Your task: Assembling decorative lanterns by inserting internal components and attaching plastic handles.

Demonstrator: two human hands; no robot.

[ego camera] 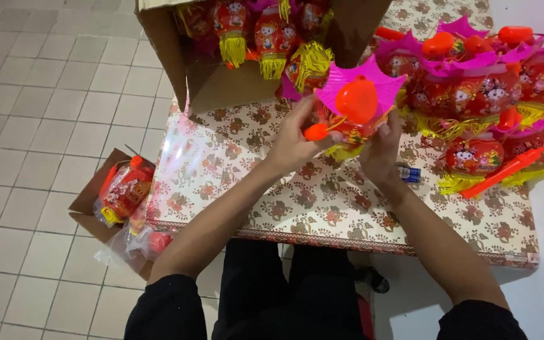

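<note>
At far left, a pale tiled floor (pixel 39 126) forms a flat grid of square tiles with open room along the table's left edge. A low brown cardboard tray (pixel 89 204) sits on that floor just beside the table; it holds a red lantern in clear glossy film (pixel 124 189) and loose crumpled film near its lower corner. The table cloth (pixel 234 170), a smooth, shiny sheet printed with a repeating flower pattern, lies bare in the strip between the tray side and the hands, and its front hem runs straight above the person's dark trousers. An open cardboard box (pixel 221 82) lies on its side at the cloth's rear edge, filled with red lanterns with yellow fringed tassels. The left hand (pixel 294 141) is raised over the cloth's centre, fingers curled narrowly, tips pinching a small orange plastic piece (pixel 316 131) at the lantern's lower left. The held lantern (pixel 354 113) is rounded and red, with a pleated magenta paper collar, a smooth orange cap and a yellow fringe below; it sits between both hands, above the cloth. The right hand (pixel 380 151) cups its lower right side, fingers closed against the body. At right, a pile of finished lanterns (pixel 486 94) crowds the cloth up to its right edge, with a long orange handle (pixel 504 171) lying aslant on it.
</note>
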